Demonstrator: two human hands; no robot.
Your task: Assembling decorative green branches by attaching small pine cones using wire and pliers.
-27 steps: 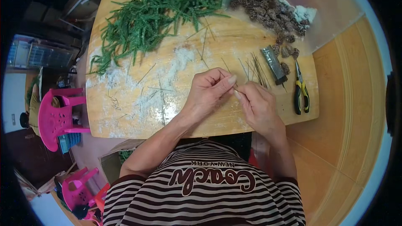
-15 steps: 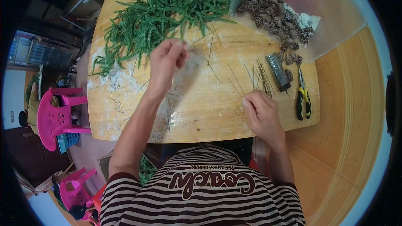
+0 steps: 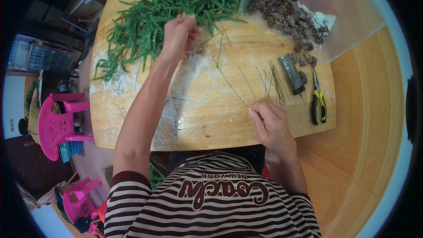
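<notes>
My left hand (image 3: 179,37) is closed, its fingers curled, just in front of a heap of green artificial pine branches (image 3: 150,28). What it holds, if anything, is hidden; a blurred brownish patch with white flecks lies just below its fingers. On the right, my right hand (image 3: 271,121) pinches the end of a thin dark wire (image 3: 238,94) between thumb and forefinger. The wire slants up and away to the left over the table. Several loose wires (image 3: 278,83) lie beyond that hand, beside a dark wrapped bundle (image 3: 291,75).
Long-nose pliers (image 3: 315,105) with yellow-black handles lie near the right edge of the wooden table (image 3: 220,123). Small pine cones (image 3: 286,15) spill from a clear plastic bin (image 3: 352,31) at the far right. White flakes (image 3: 169,121) dust the tabletop. A pink chair (image 3: 57,123) stands left.
My left hand has moved up and away, to the edge of the branches. My right hand has shifted slightly left and nearer, and a wire now shows at its fingertips.
</notes>
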